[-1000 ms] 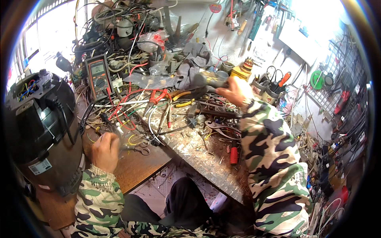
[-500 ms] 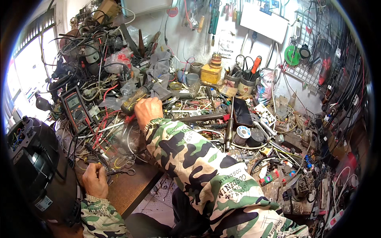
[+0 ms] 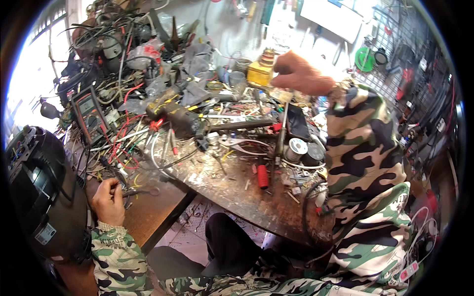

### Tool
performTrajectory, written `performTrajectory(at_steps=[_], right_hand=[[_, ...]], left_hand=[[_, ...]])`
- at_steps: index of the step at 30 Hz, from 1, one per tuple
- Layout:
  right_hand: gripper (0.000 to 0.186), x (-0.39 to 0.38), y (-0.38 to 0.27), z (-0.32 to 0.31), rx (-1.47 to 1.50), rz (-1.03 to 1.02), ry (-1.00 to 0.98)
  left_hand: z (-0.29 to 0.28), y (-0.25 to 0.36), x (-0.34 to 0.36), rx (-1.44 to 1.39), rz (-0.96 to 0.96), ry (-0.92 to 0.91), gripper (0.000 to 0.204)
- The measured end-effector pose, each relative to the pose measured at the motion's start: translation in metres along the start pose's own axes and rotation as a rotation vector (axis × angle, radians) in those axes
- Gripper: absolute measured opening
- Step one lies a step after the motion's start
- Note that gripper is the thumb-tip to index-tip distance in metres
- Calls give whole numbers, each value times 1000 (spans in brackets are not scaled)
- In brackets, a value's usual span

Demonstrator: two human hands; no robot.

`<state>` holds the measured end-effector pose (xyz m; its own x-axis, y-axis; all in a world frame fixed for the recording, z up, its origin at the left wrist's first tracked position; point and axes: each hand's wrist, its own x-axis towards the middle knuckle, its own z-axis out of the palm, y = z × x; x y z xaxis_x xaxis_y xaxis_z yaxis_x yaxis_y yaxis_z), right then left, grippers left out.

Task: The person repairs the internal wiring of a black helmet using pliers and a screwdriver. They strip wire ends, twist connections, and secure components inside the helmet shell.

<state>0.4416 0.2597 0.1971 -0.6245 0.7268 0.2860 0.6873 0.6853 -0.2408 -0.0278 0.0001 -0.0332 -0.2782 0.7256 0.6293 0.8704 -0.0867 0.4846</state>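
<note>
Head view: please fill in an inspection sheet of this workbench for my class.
Surface: worn wooden bench, littered with scraps.
Things near the hands: blurred scissors by the left hand; yellow container beside the right hand in the picture.
Clutter: multimeter, red-handled tool, white-topped spool.
Hands: left's fingers together, right raised and blurred; whether either holds anything is unclear.
Cables: tangled heap at back left.
Surroundings: black appliance at left; green disc on the right.
</note>
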Motion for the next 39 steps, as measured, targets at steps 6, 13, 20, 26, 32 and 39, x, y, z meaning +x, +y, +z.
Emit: performTrajectory(at_steps=[6,13,20,26,32,39], right_hand=[[37,-106,30,-50,-123,277,-66],[56,-177,54,13,-334,473,-247],[73,-177,81,43,-279,580,-379],[65,-170,80,60,-304,680,-285],[42,-152,65,18,-737,642,-218],[26,-133,61,-48,-927,341,467]], left_hand=[[-4,-3,-2,75,65,-18,15],[-1,-11,-3,108,48,-10,12],[0,-14,2,28,-29,2,6],[-6,-6,2,50,12,56,6],[-5,1,5,48,37,96,6],[-12,4,8,172,207,248,8]])
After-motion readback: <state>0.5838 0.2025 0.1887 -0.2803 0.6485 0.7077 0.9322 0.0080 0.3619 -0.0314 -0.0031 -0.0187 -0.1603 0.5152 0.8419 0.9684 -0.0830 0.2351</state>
